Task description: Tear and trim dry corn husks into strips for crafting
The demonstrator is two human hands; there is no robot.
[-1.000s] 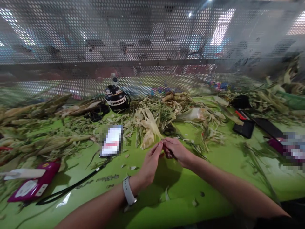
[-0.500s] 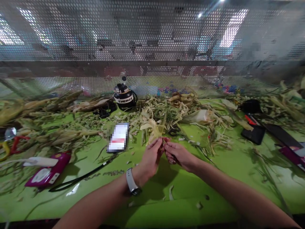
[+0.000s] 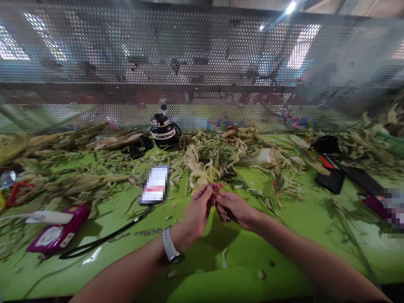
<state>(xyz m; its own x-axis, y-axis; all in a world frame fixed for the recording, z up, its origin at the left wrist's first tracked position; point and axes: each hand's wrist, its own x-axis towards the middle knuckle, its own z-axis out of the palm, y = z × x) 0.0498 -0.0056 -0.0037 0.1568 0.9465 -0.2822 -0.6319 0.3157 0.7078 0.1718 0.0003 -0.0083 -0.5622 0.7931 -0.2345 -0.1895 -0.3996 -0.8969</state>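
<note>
A small flower-like bunch of pale yellow corn husk [image 3: 208, 171] fans upward over the green table. My left hand [image 3: 200, 208], with a pale-strapped watch [image 3: 170, 244] on its wrist, pinches the base of this bunch between thumb and fingers. Facing it, my right hand [image 3: 235, 207] is closed, its fingertips meeting the left ones at the base. What the right fingers hold is hidden. A pinkish-red strip [image 3: 218, 185] shows just above the touching fingertips. Behind the bunch lies a heap of shredded husk [image 3: 214, 147].
A phone [image 3: 155, 184] lies left of my hands with a black strap [image 3: 107, 235]. Further left are a purple power bank [image 3: 59, 229] and red-handled scissors [image 3: 19, 193]. A black jar [image 3: 164, 131] stands behind, before a perforated metal screen [image 3: 202, 50]. A black wallet-like item [image 3: 330, 180] lies right.
The head view has shifted slightly, so most things sit a little lower and further left. Both hands stay together at the base; the husk strips look a little more spread, and more red shows.
</note>
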